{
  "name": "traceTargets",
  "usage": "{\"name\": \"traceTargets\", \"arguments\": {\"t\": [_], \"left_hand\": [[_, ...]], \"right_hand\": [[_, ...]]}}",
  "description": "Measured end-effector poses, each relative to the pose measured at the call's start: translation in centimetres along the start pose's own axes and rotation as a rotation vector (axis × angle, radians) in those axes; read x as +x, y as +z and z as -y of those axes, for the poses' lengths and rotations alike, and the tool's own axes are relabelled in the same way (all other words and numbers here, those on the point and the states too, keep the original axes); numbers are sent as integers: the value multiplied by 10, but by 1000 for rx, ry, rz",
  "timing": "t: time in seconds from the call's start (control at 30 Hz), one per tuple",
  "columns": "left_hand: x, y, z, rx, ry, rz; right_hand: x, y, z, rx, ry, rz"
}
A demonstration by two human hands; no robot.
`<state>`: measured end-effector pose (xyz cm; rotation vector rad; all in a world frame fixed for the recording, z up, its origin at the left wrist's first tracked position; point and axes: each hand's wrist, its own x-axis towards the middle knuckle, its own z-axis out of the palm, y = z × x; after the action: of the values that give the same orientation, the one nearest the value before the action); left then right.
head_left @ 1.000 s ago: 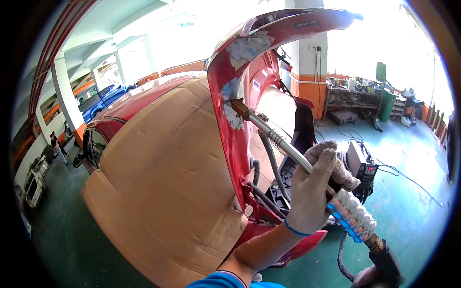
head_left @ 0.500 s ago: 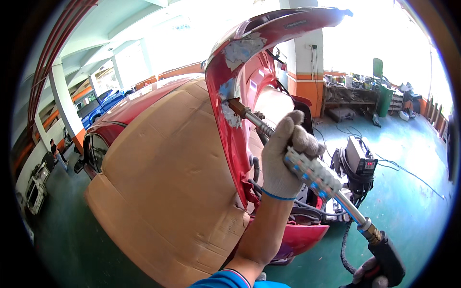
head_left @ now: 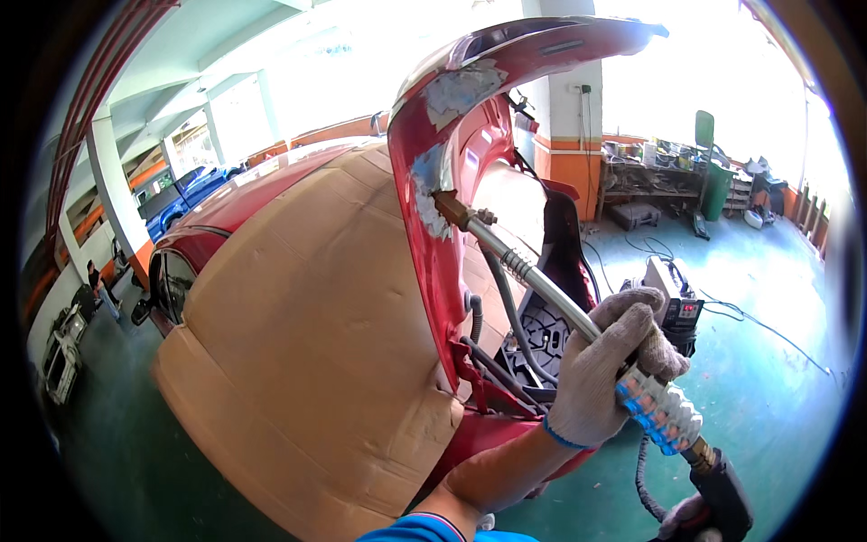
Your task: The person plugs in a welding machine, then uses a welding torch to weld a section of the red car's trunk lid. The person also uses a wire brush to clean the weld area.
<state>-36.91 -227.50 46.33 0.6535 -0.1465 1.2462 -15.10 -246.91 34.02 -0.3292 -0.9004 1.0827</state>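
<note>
A slide hammer dent puller (head_left: 545, 285) slants across the view. Its brass-coloured tip (head_left: 449, 207) meets a sanded bare-metal patch (head_left: 432, 185) on a raised red car panel (head_left: 419, 257). My gloved left hand (head_left: 607, 366) is closed around the tool at its ribbed sliding weight (head_left: 659, 414), far down the rod. At the lower right, my gloved right hand (head_left: 691, 519) wraps the black handle (head_left: 725, 497), partly cut off by the picture's dark rim. A thick black cable (head_left: 644, 479) hangs beside the handle.
Brown cardboard (head_left: 307, 334) covers the red car's front. Right of it a box-shaped machine with a red display (head_left: 682, 303) stands among cables on the green floor. A cluttered workbench (head_left: 652, 172) lines the back. A blue vehicle (head_left: 185, 194) and a person (head_left: 101, 289) are far left.
My left hand and the sliding weight have moved down the rod toward the handle, baring more rod. The tip stays at the patch; my right hand has shifted only slightly.
</note>
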Motion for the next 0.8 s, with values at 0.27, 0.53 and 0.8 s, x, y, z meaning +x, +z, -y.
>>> {"name": "traceTargets", "arguments": {"t": [0.27,0.53,0.8], "left_hand": [[7,-5,-6,38,7,-56],[7,-8,-10,84,7,-57],[3,4,-14,92,0,-128]], "right_hand": [[7,5,-11,-45,-18,-92],[6,4,-11,-9,37,-69],[20,26,-3,-32,66,-3]]}}
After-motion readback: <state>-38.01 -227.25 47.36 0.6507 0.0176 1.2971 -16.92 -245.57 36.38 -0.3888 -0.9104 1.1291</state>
